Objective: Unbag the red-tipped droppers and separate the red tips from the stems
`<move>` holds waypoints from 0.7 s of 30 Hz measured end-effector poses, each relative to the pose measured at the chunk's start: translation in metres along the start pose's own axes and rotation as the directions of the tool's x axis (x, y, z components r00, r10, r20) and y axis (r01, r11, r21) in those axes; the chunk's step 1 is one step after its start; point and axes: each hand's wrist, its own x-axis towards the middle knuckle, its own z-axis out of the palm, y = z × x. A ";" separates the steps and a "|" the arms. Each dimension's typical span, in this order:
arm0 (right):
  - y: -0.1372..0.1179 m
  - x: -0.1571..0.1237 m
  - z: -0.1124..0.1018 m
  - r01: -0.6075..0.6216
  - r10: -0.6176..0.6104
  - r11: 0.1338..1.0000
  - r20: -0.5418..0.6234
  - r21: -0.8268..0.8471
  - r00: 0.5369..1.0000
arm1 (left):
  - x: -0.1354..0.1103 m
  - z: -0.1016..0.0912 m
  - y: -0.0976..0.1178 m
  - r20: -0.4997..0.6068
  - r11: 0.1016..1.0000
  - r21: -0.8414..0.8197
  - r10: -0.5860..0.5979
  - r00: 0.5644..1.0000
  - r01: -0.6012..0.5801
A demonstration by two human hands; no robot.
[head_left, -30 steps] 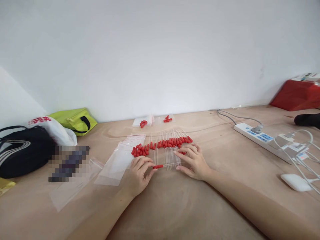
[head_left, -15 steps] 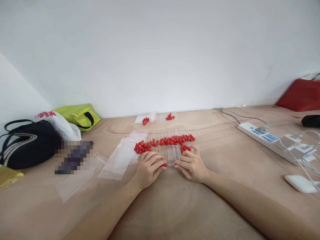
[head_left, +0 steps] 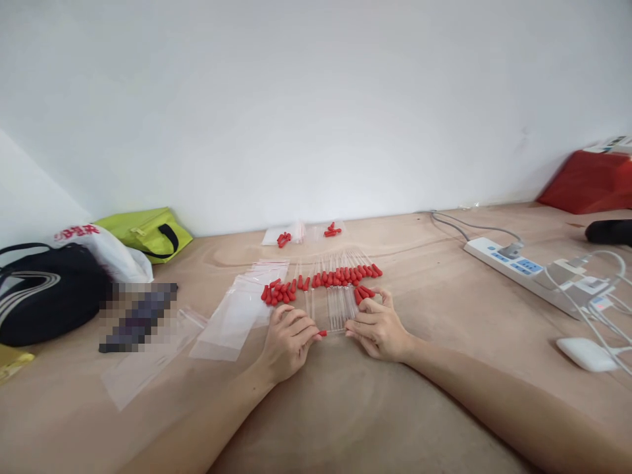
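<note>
A row of clear thin tubes (head_left: 337,304) lies on the wooden table (head_left: 345,408), with many loose red caps (head_left: 326,279) across its far part. My left hand (head_left: 289,343) is closed in a pinch on a red cap (head_left: 322,333) at the near end of the tubes. My right hand (head_left: 378,327) rests with curled fingers against the near right end of the tubes, touching them. Several red caps (head_left: 364,291) lie just beyond its fingers.
Clear zip bags (head_left: 237,316) lie left of the tubes; two small bags with red caps (head_left: 306,234) sit by the wall. A black bag (head_left: 47,293), white bag and green bag (head_left: 145,232) are at left. A power strip (head_left: 518,266), cables and white mouse (head_left: 585,353) are at right.
My left hand carried the red cap rightward to the near end of the tubes. My right hand drew back toward me and curled its fingers at the tubes' end.
</note>
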 end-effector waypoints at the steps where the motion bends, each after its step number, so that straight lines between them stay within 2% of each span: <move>1: 0.000 0.000 0.000 0.001 -0.001 1.000 -0.002 0.003 1.000 | 0.000 0.000 0.000 -0.001 1.000 -0.002 0.003 1.000 -0.003; 6: 0.002 -0.002 -0.001 0.008 -0.007 1.000 -0.024 0.027 1.000 | -0.006 0.001 -0.003 -0.019 1.000 -0.003 -0.011 1.000 0.011; 9: 0.011 -0.006 -0.006 -0.076 0.077 0.997 -0.054 0.014 0.996 | -0.012 -0.001 -0.012 -0.045 0.989 -0.054 -0.141 0.989 0.139; 11: 0.017 -0.007 -0.010 -0.175 0.173 0.984 -0.074 -0.020 0.982 | -0.015 -0.003 -0.020 -0.124 0.957 -0.102 -0.283 0.951 0.271; 13: 0.021 -0.004 -0.011 -0.237 0.233 0.971 -0.088 -0.041 0.969 | -0.014 -0.005 -0.029 -0.221 0.907 -0.122 -0.420 0.880 0.402; 16: 0.018 0.006 -0.007 -0.241 0.237 0.970 -0.080 -0.039 0.968 | -0.012 -0.008 -0.048 -0.309 0.808 -0.112 -0.582 0.752 0.579; 19: 0.011 0.021 0.002 -0.253 0.251 0.967 -0.063 -0.038 0.966 | -0.015 -0.009 -0.073 -0.307 0.685 -0.154 -0.718 0.624 0.712; 21: 0.006 0.032 0.009 -0.275 0.272 0.961 -0.063 -0.041 0.960 | -0.018 -0.007 -0.088 -0.290 0.586 -0.248 -0.804 0.518 0.771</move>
